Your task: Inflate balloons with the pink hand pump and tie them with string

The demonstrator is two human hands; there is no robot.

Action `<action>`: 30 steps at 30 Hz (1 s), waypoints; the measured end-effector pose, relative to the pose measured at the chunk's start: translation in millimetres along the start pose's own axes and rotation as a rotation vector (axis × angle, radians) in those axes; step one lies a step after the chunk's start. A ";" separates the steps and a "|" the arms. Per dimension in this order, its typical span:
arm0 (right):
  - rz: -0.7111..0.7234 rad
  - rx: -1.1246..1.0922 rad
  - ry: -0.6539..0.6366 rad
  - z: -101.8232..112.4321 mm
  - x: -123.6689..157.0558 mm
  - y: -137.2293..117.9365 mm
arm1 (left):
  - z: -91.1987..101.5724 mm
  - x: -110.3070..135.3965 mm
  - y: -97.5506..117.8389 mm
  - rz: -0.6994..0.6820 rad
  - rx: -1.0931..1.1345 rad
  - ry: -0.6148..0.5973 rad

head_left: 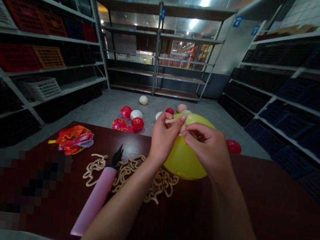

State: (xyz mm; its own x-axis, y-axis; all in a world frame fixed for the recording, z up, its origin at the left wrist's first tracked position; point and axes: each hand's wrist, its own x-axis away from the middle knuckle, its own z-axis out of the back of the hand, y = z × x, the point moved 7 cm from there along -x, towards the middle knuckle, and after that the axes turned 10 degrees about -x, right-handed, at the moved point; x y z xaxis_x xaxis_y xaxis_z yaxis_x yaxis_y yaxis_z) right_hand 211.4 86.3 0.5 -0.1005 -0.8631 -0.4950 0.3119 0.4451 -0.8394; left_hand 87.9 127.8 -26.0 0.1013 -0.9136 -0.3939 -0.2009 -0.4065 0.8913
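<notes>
An inflated yellow balloon (183, 158) rests on the dark red table (267, 206) in front of me. My left hand (163, 139) and my right hand (209, 149) are both closed at its top, pinching the balloon's neck and a beige string between the fingertips. A tangled pile of beige strings (132, 172) lies on the table just below my left wrist. A pink hand pump (94, 200) with a black nozzle lies to the left of the pile.
A bag of uninflated orange and red balloons (73, 139) sits at the table's far left. Several red and white inflated balloons (131, 119) lie on the grey floor beyond. Metal shelves with crates (21, 57) line both sides and the back.
</notes>
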 end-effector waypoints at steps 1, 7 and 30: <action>-0.003 0.029 0.025 2.1 0.5 0.4 | -1.2 0.0 1.0 0.001 0.000 -0.027; 0.040 0.068 0.067 14.2 0.2 -5.6 | -14.9 3.5 9.1 0.074 0.093 -0.309; 0.039 -0.004 -0.146 -0.9 3.2 -16.8 | -9.0 7.2 11.9 0.097 0.116 -0.152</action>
State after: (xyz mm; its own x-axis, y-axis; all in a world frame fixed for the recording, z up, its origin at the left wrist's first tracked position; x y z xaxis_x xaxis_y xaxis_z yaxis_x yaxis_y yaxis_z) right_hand 205.0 76.3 12.8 0.0504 -0.8703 -0.4899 0.3091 0.4801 -0.8210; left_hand 95.0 116.5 -16.2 -0.0706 -0.9361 -0.3445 -0.3145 -0.3069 0.8983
